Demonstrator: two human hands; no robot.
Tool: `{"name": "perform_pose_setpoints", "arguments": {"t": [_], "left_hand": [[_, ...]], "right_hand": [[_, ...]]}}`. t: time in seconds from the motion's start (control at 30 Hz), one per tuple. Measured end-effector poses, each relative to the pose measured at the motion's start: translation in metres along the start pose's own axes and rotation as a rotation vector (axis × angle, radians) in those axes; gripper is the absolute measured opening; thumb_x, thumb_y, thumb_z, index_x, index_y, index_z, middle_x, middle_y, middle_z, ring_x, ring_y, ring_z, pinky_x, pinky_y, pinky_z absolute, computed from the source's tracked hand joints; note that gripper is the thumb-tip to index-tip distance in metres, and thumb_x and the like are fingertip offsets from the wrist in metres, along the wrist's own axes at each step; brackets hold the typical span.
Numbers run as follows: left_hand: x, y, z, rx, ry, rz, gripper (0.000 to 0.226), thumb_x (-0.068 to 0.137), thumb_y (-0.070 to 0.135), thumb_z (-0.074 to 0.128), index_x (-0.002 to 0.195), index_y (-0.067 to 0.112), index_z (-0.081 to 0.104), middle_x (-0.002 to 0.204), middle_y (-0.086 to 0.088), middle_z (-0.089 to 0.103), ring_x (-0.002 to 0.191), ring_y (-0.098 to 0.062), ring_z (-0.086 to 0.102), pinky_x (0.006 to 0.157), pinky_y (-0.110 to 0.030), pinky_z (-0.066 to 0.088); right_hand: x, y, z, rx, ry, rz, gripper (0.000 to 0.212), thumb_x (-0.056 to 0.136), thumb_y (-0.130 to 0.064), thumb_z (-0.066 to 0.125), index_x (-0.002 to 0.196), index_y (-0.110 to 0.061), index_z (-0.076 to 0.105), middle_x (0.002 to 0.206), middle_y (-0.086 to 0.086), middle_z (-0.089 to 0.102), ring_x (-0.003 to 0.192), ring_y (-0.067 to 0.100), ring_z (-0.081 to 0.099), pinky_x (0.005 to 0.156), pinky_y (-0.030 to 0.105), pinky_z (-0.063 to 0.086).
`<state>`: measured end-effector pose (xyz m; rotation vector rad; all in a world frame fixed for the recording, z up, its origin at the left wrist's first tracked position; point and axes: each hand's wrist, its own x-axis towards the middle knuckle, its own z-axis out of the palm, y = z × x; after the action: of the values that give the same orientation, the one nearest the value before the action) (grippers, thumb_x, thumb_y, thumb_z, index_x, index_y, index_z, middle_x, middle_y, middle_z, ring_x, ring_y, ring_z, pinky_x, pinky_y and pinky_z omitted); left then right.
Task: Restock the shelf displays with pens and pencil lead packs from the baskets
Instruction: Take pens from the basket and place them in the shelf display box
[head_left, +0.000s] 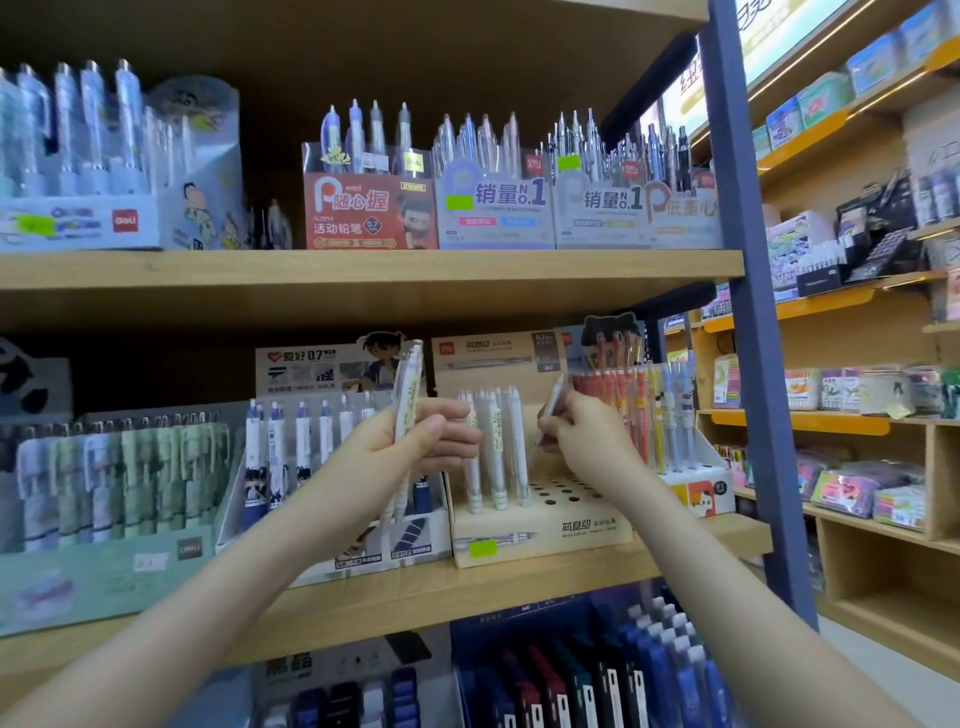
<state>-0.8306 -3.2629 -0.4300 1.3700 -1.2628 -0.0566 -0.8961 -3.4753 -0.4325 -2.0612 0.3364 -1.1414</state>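
Shop shelf (363, 275): L hand (415, 441) grips pen bundle (408, 384), R hand (582, 436) pinches 1 pen (555, 397)

1. The bare left arm reaches up from the lower left; the left hand (415, 441) curls round a bunch of pens (408, 384), holding them upright.
2. The bare right arm reaches up from the lower right; the right hand (584, 434) pinches a single pen (555, 397) in its fingertips.
3. The hands are level, near each other, not touching.

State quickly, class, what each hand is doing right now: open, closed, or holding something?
Left hand: closed round a bundle of white pens.
Right hand: pinching a single white pen.
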Motion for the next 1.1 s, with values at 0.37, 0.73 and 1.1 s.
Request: {"name": "perform_pose_setpoints", "arguments": {"t": [0.37, 0.73, 1.1], "left_hand": [[0.002, -0.008, -0.009, -0.051, -0.033, -0.012, 0.035, 0.087, 0.026, 0.048, 0.116, 0.008, 0.059, 0.101, -0.009, 0.072, 0.099, -0.021, 0.068, 0.084, -0.026, 0.055], [0.001, -0.007, 0.0, -0.083, -0.017, -0.01, 0.033, 0.086, 0.025, 0.048, 0.113, 0.008, 0.059, 0.097, -0.008, 0.073, 0.096, -0.02, 0.069, 0.08, -0.023, 0.056], [0.0, -0.008, 0.001, -0.057, -0.008, -0.018, 0.033, 0.089, 0.023, 0.047, 0.115, 0.006, 0.059, 0.099, -0.01, 0.072, 0.096, -0.022, 0.069, 0.08, -0.025, 0.056]], "right_hand": [[0.02, -0.003, 0.007, -0.195, -0.108, 0.059, 0.025, 0.098, -0.019, 0.045, 0.122, -0.013, 0.053, 0.107, 0.01, 0.062, 0.095, 0.024, 0.061, 0.083, 0.037, 0.051], [0.018, 0.001, 0.009, -0.072, -0.041, 0.033, 0.021, 0.094, -0.013, 0.055, 0.114, -0.011, 0.059, 0.087, 0.001, 0.057, 0.073, 0.012, 0.053, 0.058, 0.022, 0.04], [0.017, 0.013, 0.009, -0.007, 0.007, -0.216, 0.056, 0.09, 0.007, 0.041, 0.13, -0.032, 0.041, 0.095, -0.003, 0.053, 0.081, 0.01, 0.055, 0.067, 0.018, 0.046]]}}
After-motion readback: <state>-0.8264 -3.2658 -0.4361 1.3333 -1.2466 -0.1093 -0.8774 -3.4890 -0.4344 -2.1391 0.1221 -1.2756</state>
